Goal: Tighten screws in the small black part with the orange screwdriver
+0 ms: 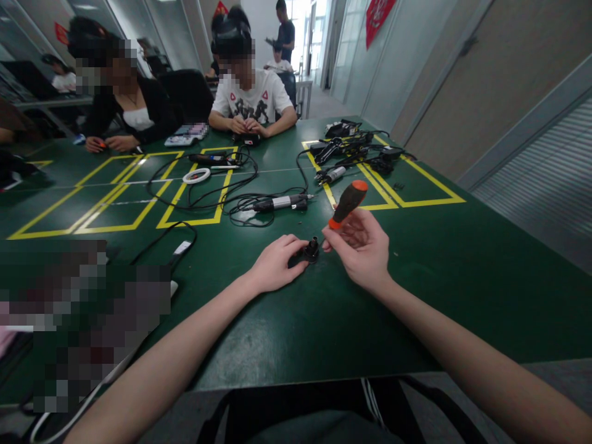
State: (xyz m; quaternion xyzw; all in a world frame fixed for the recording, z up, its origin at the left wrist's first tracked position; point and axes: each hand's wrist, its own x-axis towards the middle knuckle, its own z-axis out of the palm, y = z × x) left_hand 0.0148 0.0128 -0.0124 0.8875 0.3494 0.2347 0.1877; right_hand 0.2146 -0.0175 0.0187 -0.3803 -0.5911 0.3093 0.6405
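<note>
My left hand (pixel 276 264) lies on the green table (pixel 453 271), fingers closed on a small black part (pixel 309 251) and holding it down. My right hand (pixel 361 246) is closed round a screwdriver with a black and orange handle (pixel 348 203). The handle tilts up and to the right, and its lower end points down at the black part. The tip itself is hidden between my fingers and the part.
A soldering iron (pixel 277 202) with tangled black cables lies just beyond my hands. More tools and adapters (pixel 351 151) sit at the right inside yellow tape lines. A white ring (pixel 197 176) lies farther left. Two people sit across the table. A blurred patch covers the near left.
</note>
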